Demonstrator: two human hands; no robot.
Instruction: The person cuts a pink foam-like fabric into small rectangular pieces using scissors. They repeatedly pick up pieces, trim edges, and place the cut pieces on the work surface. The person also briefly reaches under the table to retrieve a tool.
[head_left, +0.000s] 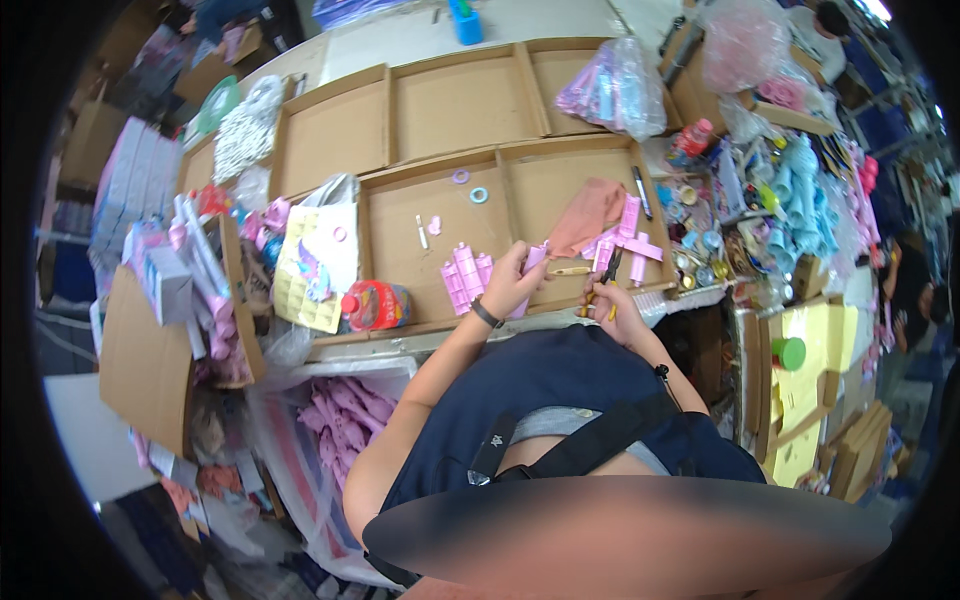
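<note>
Holding a pink plastic piece [531, 262] in the left hand [510, 283], right hand [610, 298] gripping dark-handled pliers [608, 272] over the cardboard tray [400, 265].

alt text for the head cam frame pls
A person's left hand holds a pink plastic part while the right hand grips a small dark tool over a shallow cardboard tray. More pink parts, a red bottle and a marker lie nearby.
</note>
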